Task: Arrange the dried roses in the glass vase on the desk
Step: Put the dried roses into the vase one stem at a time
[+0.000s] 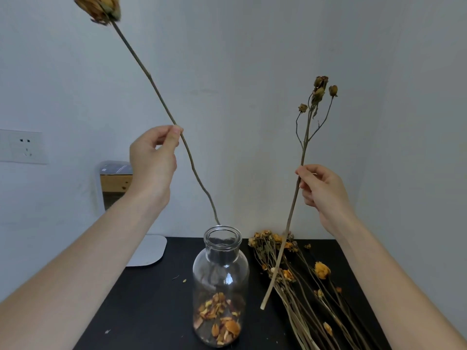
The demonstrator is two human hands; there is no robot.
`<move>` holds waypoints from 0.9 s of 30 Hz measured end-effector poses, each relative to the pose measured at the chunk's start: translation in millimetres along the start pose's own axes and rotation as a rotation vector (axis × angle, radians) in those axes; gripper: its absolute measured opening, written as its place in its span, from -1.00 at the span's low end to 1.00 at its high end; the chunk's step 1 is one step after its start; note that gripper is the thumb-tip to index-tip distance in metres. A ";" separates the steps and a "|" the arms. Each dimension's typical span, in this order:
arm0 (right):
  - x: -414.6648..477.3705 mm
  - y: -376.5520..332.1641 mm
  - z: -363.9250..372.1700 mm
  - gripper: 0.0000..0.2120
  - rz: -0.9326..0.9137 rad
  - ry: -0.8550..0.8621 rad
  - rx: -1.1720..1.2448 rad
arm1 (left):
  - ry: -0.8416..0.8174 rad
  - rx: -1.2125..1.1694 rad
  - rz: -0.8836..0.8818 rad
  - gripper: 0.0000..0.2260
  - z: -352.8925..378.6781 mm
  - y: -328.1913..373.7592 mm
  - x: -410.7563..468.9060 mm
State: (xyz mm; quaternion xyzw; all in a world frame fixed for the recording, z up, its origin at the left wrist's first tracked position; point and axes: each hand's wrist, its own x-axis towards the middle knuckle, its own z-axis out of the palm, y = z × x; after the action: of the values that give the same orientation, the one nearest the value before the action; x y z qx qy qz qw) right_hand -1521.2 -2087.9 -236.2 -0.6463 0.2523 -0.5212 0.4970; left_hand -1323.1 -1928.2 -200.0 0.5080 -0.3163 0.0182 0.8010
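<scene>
A clear glass vase [221,274] stands on the black desk [141,304], with loose dried petals at its bottom. My left hand [153,160] pinches the stem of a long dried rose [151,82] whose yellow head is at the top left; the stem's lower tip hangs just above the vase mouth. My right hand [321,190] pinches a branched dried rose sprig [307,137] with several small buds, held upright to the right of the vase. Its cut end hangs over the desk beside the vase.
A bundle of dried roses [298,281] lies on the desk right of the vase. A white flat object [149,251] rests at the desk's back left. A wall socket [24,146] and a wooden, plastic-covered item [115,180] are at the left wall.
</scene>
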 end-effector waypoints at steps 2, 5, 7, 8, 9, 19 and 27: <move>0.6 1.5 -0.2 -0.91 0.005 0.004 -0.004 | 0.005 -0.023 0.015 -0.89 -0.3 7.9 3.5; 0.7 3.4 0.3 -0.91 0.017 0.009 0.001 | 0.022 -0.062 -0.004 -0.89 -1.5 13.0 5.9; 0.3 4.0 0.5 -0.91 0.019 0.010 -0.004 | 0.023 -0.082 -0.024 -0.89 -3.3 13.9 6.8; 0.0 4.1 0.5 -0.91 0.018 0.010 -0.008 | 0.017 -0.083 -0.030 -0.89 -4.0 14.0 7.2; -0.2 4.3 0.3 -0.91 0.016 0.011 -0.010 | 0.006 -0.078 -0.032 -0.89 -4.5 13.8 7.6; -6.0 5.5 3.5 -0.91 0.031 -0.008 -0.006 | -0.167 0.100 -0.044 -0.88 0.9 -22.3 -19.6; -12.6 5.1 -2.9 -0.91 0.032 0.005 0.007 | -0.290 0.285 -0.092 -0.89 -15.0 -71.7 -68.0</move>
State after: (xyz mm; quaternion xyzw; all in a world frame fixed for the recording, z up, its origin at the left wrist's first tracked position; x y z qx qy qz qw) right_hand -1527.0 -2080.4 -246.3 -0.6392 0.2620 -0.5154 0.5071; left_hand -1344.9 -1930.6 -297.5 0.6272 -0.3990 -0.0472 0.6672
